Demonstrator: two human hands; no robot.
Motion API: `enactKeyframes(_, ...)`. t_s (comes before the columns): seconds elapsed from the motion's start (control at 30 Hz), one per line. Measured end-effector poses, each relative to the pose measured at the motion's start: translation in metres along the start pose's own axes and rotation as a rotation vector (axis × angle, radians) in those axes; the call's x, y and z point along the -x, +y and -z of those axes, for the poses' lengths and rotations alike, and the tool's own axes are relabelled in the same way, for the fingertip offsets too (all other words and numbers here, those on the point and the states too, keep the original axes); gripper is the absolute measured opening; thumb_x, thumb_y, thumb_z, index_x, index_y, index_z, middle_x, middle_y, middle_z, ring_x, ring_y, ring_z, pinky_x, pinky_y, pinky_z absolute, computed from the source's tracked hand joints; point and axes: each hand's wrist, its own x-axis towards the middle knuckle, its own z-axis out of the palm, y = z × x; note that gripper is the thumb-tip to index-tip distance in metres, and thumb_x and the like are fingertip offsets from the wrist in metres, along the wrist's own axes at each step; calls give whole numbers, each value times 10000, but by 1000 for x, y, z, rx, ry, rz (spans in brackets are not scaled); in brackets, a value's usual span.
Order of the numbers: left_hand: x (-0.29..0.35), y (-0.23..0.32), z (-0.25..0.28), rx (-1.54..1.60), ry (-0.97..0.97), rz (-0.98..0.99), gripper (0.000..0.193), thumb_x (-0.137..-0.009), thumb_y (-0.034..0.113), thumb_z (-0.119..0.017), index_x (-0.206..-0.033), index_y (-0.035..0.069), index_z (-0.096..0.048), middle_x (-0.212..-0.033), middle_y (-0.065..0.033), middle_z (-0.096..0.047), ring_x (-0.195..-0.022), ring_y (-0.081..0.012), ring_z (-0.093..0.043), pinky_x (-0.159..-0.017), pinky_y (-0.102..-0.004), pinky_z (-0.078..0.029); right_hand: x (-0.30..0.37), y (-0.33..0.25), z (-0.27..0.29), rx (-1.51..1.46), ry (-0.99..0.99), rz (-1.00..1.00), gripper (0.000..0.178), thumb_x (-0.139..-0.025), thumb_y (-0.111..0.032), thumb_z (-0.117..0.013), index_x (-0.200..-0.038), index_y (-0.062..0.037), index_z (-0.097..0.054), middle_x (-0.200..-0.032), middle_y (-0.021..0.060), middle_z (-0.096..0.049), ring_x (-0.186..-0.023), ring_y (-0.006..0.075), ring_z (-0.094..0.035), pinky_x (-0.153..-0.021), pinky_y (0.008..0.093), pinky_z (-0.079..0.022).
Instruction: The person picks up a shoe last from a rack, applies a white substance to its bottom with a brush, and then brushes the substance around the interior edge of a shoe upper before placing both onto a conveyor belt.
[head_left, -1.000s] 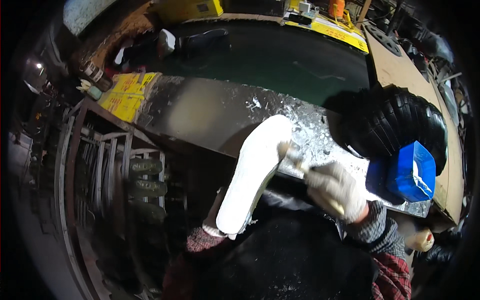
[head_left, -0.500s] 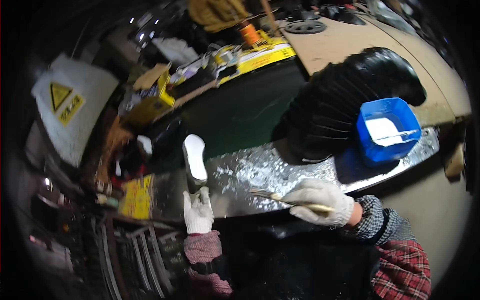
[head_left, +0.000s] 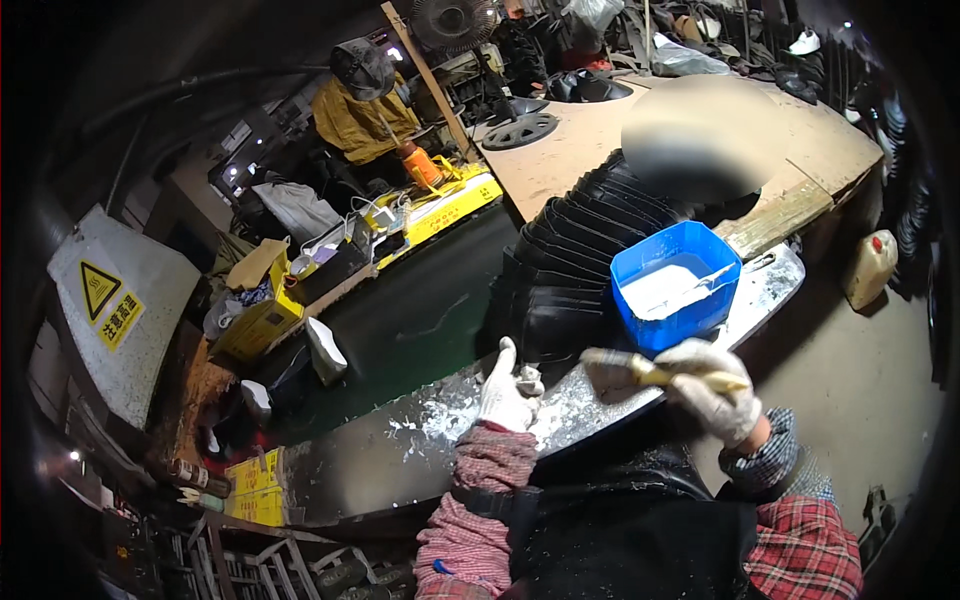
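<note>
In my right hand (head_left: 718,390), in a white glove, is a paintbrush (head_left: 650,373), its bristle end pointing left, blurred, above the metal ledge (head_left: 370,455). My left hand (head_left: 510,397), gloved too, has its thumb raised and its fingers partly curled. I see nothing in it. It is at the near end of a long row of black sole-shaped pieces (head_left: 590,250) packed against one another. Right of that row a blue tub (head_left: 690,325) holds white liquid. On the dark green belt (head_left: 410,300) lies a sole-shaped piece with a white-coated face (head_left: 326,348).
White splashes mark the ledge. Farther left stand another white-faced piece (head_left: 256,398) and a metal hood (head_left: 125,300) with a yellow warning sign. Yellow boxes (head_left: 255,325) line the belt's far side. A board table (head_left: 560,165) lies behind; a pale jug (head_left: 868,270) stands at right.
My left hand has moved right, from the white-faced piece to the black row. That piece has shifted left, away from the hand. The brush has moved right, towards the tub. The view has swung.
</note>
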Motion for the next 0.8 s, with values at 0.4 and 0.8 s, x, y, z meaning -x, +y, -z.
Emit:
enactKeyframes(0.4, 140, 67, 158, 393, -374, -427, 268, -1000, 342, -418, -891, 163, -585, -506, 53, -446, -355, -72, -397, -338, -237, -347, -102, 21, 89, 1305, 217, -115, 355, -840, -444, -681, -840, -88, -677, -768, 122, -677, -678, 261, -652, -625, 378, -509)
enactKeyframes(0.8, 182, -12, 219, -336, 20, -491, 424, -964, 133, -462, -1373, 33, -408, -1200, -180, -575, -988, -264, -606, -882, -388, -490, -51, 5, -22, 588, 234, 346, 109, -861, -25, -583, -925, 20, -660, -813, 92, -637, -692, 93, -576, -592, 242, -443)
